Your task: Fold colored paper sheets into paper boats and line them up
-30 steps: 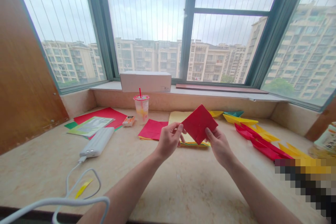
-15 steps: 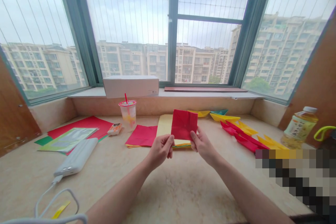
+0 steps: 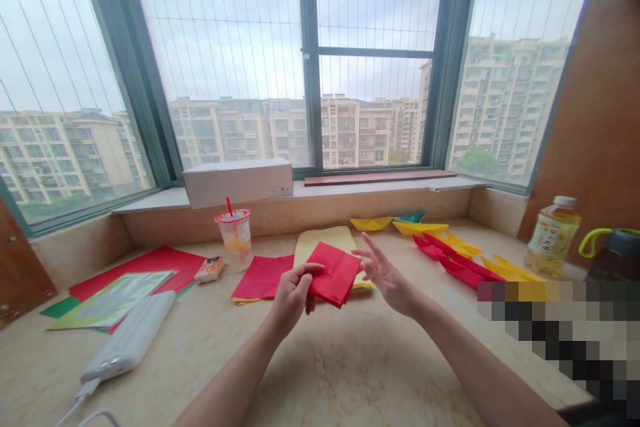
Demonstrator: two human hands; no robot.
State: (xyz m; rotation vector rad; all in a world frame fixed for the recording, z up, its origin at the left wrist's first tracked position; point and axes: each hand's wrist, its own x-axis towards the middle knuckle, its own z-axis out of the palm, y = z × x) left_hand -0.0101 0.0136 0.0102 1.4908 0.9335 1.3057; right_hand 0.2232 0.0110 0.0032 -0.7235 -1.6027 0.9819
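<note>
My left hand (image 3: 291, 292) pinches a folded square of red paper (image 3: 334, 273) by its left edge and holds it tilted just above the stone counter (image 3: 345, 367). My right hand (image 3: 384, 273) is beside the paper's right edge, fingers spread and apart from it. Behind the red paper lies a yellow sheet (image 3: 324, 241) on a small stack. A second red sheet (image 3: 263, 276) lies flat to the left of my left hand.
Folded red and yellow paper boats (image 3: 453, 252) line the right side of the counter. A drink cup with a straw (image 3: 234, 235), a white power bank (image 3: 129, 341), coloured sheets (image 3: 120, 280), a white box (image 3: 238, 181) and a bottle (image 3: 553, 237) stand around.
My right hand has let go of the red paper and opened. The left hand lowered the paper from upright to a tilt near the counter. The camera view has swung to the right.
</note>
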